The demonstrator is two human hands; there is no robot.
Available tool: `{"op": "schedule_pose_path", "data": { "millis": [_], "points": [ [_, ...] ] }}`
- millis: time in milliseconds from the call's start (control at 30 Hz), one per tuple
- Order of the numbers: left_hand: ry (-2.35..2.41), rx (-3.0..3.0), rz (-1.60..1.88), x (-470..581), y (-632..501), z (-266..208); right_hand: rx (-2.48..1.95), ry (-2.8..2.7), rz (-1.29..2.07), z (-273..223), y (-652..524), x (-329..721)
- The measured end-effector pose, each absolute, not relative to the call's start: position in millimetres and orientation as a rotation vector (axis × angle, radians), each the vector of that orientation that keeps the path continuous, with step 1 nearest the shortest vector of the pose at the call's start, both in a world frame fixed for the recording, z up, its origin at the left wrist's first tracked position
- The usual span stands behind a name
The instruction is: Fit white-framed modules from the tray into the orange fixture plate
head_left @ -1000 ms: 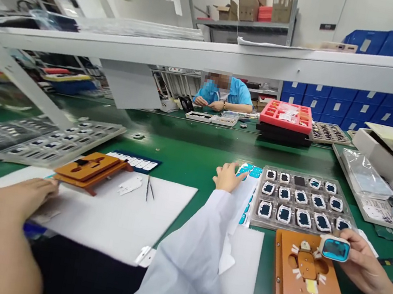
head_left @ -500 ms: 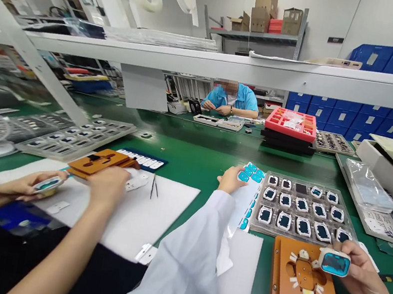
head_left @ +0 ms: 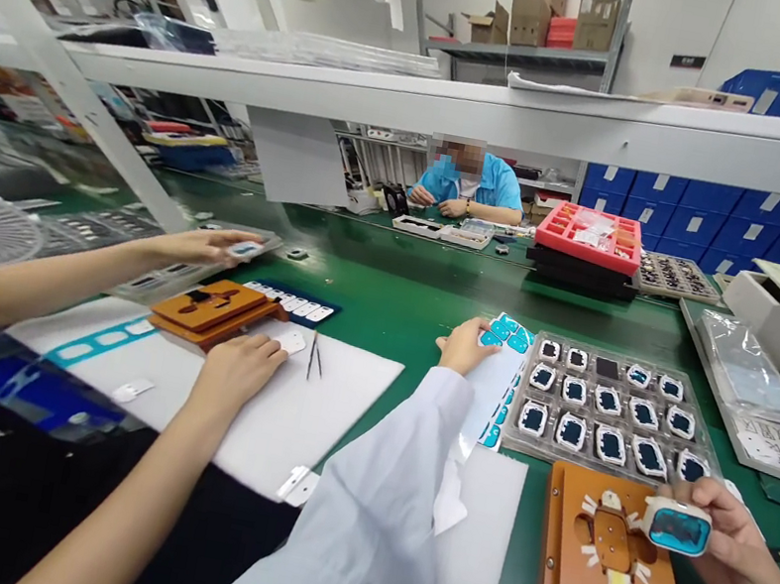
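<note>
My left hand (head_left: 465, 348) is closed at the left edge of a white sheet of blue stickers (head_left: 506, 368), thumb and fingertips at its upper part. In my right hand (head_left: 740, 555) I hold a small white watch-like casing (head_left: 679, 527) between thumb and fingers, its blue film-covered face turned toward me. Under and left of that casing lies an orange-brown fixture (head_left: 619, 574) with a shaped recess and several white tabs. Beyond it stands a clear plastic tray (head_left: 591, 438) holding rows of white-framed dark parts.
At left, a co-worker's hand (head_left: 209, 245) holds a small part over a tray; the other hand (head_left: 240, 371) rests on a white mat (head_left: 334, 393) beside an orange fixture (head_left: 213, 306) and tweezers (head_left: 315, 356). A shelf beam (head_left: 467, 109) crosses above the bench. Another person sits opposite.
The co-worker's one hand has moved forward and up with its part to the far-left tray; the other has lowered to the mat. My hands keep their holds; the view has tilted slightly.
</note>
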State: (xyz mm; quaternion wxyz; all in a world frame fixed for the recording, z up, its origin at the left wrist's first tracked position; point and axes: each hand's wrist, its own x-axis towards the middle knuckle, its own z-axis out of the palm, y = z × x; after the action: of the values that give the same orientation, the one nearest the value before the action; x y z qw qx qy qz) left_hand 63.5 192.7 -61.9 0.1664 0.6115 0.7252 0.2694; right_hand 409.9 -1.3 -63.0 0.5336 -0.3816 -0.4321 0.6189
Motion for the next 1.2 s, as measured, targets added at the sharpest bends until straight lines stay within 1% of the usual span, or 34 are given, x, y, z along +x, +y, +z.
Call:
{"op": "schedule_pose_path", "data": {
  "millis": [367,700,1200],
  "points": [
    [2.138,1.623,0.511,62,196,-68,-0.824,-1.235,1.425,-60,3,407],
    [2.159,1.627,0.525,61,200,-72,-0.768,-1.282,1.423,-61,4,406],
    [2.163,1.763,0.499,71,187,-59,-0.697,-1.294,1.467,-66,6,409]
  ]
}}
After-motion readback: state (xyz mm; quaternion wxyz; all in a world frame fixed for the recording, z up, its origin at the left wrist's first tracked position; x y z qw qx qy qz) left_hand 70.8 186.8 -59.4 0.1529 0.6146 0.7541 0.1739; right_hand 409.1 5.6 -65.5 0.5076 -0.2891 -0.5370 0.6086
